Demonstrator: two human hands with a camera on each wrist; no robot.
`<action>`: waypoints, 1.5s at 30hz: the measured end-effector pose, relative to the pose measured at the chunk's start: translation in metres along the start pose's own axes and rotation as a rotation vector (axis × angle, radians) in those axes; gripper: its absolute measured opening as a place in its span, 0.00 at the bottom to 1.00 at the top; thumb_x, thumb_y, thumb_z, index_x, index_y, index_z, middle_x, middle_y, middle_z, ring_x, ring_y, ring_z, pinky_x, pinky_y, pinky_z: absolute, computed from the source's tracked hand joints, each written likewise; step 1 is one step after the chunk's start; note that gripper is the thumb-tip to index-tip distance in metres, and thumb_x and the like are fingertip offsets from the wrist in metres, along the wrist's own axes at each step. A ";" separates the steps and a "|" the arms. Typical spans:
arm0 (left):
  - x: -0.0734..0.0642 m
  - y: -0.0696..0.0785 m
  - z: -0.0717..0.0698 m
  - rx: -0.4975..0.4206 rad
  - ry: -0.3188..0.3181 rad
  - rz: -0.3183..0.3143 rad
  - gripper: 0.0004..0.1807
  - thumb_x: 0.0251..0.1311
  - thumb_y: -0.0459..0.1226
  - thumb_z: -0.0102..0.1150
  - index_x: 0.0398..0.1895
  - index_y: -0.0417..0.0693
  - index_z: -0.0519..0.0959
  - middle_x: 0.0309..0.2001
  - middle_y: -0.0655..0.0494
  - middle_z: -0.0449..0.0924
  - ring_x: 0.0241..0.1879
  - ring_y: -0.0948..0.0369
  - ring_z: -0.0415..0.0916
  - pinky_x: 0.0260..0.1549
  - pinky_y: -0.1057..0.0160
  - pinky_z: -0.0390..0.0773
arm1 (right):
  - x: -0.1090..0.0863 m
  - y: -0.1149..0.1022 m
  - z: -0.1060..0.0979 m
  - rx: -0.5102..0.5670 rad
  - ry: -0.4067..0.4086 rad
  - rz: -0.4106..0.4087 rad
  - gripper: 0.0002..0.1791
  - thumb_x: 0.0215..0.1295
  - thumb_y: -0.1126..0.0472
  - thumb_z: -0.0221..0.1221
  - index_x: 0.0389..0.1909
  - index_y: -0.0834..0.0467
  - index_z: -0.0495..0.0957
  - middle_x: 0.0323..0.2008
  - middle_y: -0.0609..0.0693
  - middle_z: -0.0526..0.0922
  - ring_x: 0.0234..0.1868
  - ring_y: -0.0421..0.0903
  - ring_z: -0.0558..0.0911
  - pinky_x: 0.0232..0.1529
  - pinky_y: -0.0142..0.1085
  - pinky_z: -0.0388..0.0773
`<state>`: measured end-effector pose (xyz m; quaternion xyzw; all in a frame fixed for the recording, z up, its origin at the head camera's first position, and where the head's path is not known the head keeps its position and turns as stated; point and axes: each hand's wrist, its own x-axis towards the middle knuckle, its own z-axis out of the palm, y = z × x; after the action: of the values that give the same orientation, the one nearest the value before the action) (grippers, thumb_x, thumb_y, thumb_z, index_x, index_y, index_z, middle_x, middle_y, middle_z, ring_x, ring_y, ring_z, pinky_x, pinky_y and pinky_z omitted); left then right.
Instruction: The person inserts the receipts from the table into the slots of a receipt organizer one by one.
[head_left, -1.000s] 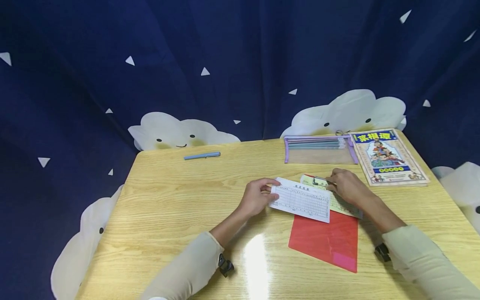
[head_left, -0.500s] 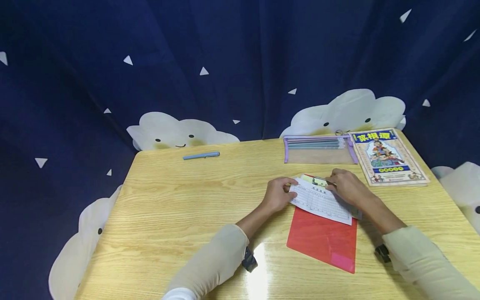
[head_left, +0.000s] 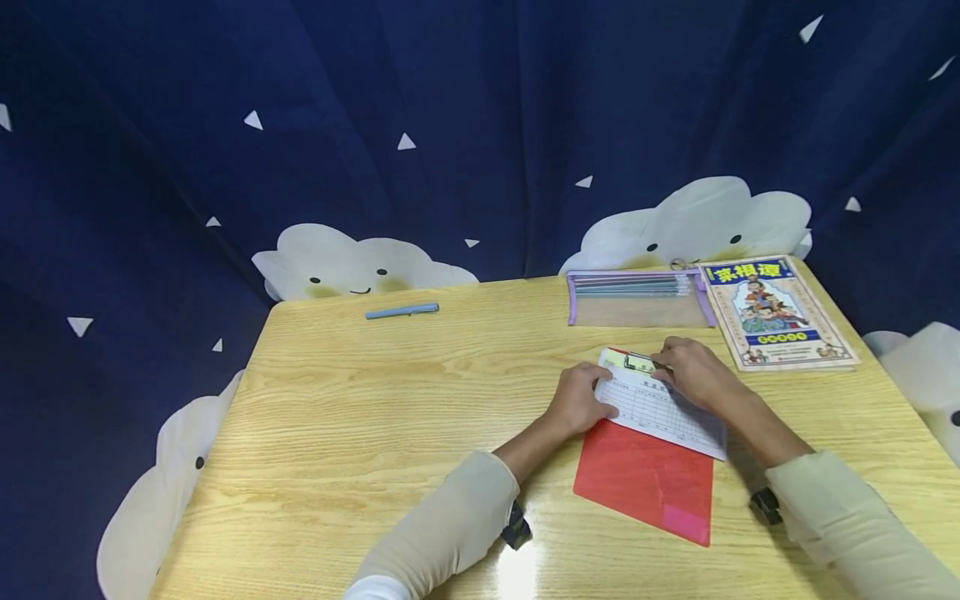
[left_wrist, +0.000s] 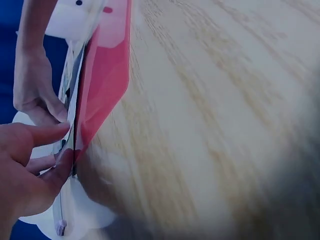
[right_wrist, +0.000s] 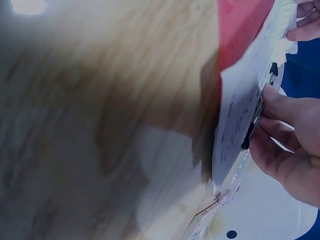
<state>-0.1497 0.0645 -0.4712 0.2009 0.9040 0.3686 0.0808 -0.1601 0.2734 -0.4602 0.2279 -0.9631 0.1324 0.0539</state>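
A red clipboard (head_left: 637, 479) lies on the table, right of centre. Across its upper part lies a white printed form (head_left: 660, 410), over a yellow-green sheet (head_left: 617, 357) that shows only as a strip at the top. My left hand (head_left: 581, 400) holds the form by its left edge, thumb and fingers spread along it. At the clipboard's top, my right hand (head_left: 693, 373) pinches the metal clip (head_left: 639, 363). The right wrist view has the clip's dark end (right_wrist: 245, 144) beside the fingers and the form close under it. My right hand partly hides the form's upper right.
Behind the clipboard lies a purple-edged mesh pencil case (head_left: 637, 312) with several pencils inside. An illustrated book (head_left: 780, 317) rests at the back right. A blue pen (head_left: 402, 311) lies at the back left. A dark blue curtain (head_left: 450, 100) hangs beyond the table.
My left hand has brought the white form rightward over the yellow-green sheet, up against the clip. The right hand has stayed on the clip.
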 end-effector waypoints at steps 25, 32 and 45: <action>0.000 -0.001 0.002 0.067 -0.037 -0.009 0.33 0.39 0.33 0.76 0.55 0.41 0.77 0.55 0.53 0.77 0.57 0.60 0.73 0.58 0.72 0.68 | -0.002 0.004 0.007 -0.030 0.110 -0.129 0.03 0.52 0.71 0.64 0.24 0.63 0.79 0.21 0.51 0.70 0.25 0.48 0.73 0.28 0.43 0.72; 0.003 0.000 0.004 0.080 -0.018 -0.012 0.34 0.41 0.34 0.75 0.57 0.43 0.76 0.56 0.53 0.77 0.59 0.61 0.72 0.60 0.71 0.67 | -0.001 0.005 0.007 -0.045 0.094 -0.139 0.05 0.53 0.70 0.64 0.22 0.63 0.78 0.22 0.51 0.71 0.25 0.49 0.74 0.29 0.44 0.72; 0.011 0.001 0.008 0.103 -0.003 -0.037 0.33 0.44 0.36 0.74 0.58 0.45 0.75 0.58 0.55 0.76 0.61 0.61 0.70 0.62 0.70 0.65 | 0.000 0.004 0.006 -0.041 0.051 -0.111 0.03 0.55 0.69 0.64 0.25 0.63 0.80 0.23 0.51 0.72 0.27 0.50 0.74 0.31 0.45 0.73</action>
<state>-0.1573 0.0750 -0.4761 0.1885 0.9252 0.3198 0.0784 -0.1620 0.2754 -0.4668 0.2762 -0.9499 0.1151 0.0904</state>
